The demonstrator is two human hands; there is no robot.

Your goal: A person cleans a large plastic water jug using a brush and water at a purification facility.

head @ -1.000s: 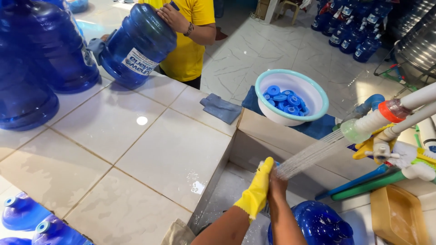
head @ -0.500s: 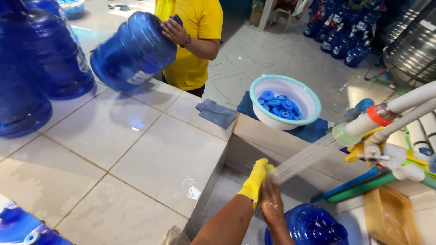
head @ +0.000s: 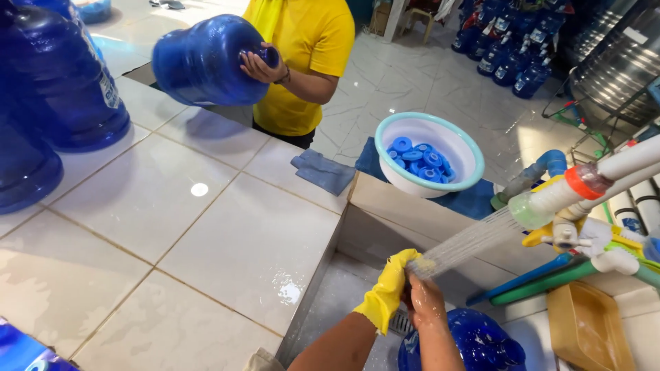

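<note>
The blue jug (head: 474, 343) sits in the sink (head: 344, 295), at five o'clock from both hands. The gloved left hand (head: 388, 292) and bare right hand (head: 423, 302) meet just above it under the spray (head: 464, 244); how far the fingers are curled, or what they hold, cannot be told. The nozzle (head: 533, 208) is at two o'clock. At twelve o'clock, a bowl (head: 457, 141) of blue caps (head: 418, 154).

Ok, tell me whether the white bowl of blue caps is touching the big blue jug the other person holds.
Apart. The head view shows the bowl on the ledge, with bare tile between it and the jug held up in that person's hand.
</note>
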